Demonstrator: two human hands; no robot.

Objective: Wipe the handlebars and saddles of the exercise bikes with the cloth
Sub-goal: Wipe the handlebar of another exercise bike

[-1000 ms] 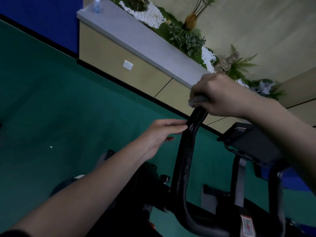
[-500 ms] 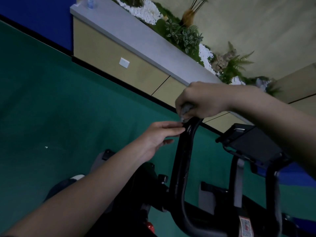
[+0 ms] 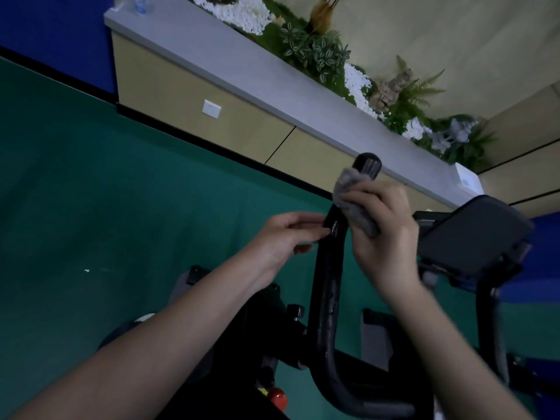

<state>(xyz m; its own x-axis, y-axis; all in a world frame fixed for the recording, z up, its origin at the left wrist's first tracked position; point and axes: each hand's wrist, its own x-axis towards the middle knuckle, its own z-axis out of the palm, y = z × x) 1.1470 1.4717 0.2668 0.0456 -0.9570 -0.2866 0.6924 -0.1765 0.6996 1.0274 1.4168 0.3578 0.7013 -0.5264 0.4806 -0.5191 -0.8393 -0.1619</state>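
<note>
Because the camera looks down at a slant, the green floor point(image 3: 121, 207) fills most of the view. Behind it stand a blue wall point(image 3: 45, 31) and one long low cabinet point(image 3: 188, 95) with a grey ledge on top. On this ledge there are green plants point(image 3: 315, 53) among white pebbles point(image 3: 242, 10), and one small bottle point(image 3: 140, 4) at its far left end. One white socket point(image 3: 211, 109) sits on the cabinet front.

One exercise bike point(image 3: 266, 334) is visible, close to the person, and only partly. It has two upright handlebar arms: the left handlebar point(image 3: 328, 283) in the middle and the right handlebar point(image 3: 491, 328) at the edge. Between them is one dark console point(image 3: 472, 234), and one red knob point(image 3: 278, 398) shows low on the frame.

Both hands are at the left handlebar. The right hand point(image 3: 385, 237) is clenched around the one grey cloth point(image 3: 347, 181) and holds it against the bar just below the round tip. The left hand point(image 3: 285, 237) has its fingers stretched out. The fingertips touch the side of the same bar a little lower, and it grasps nothing.
</note>
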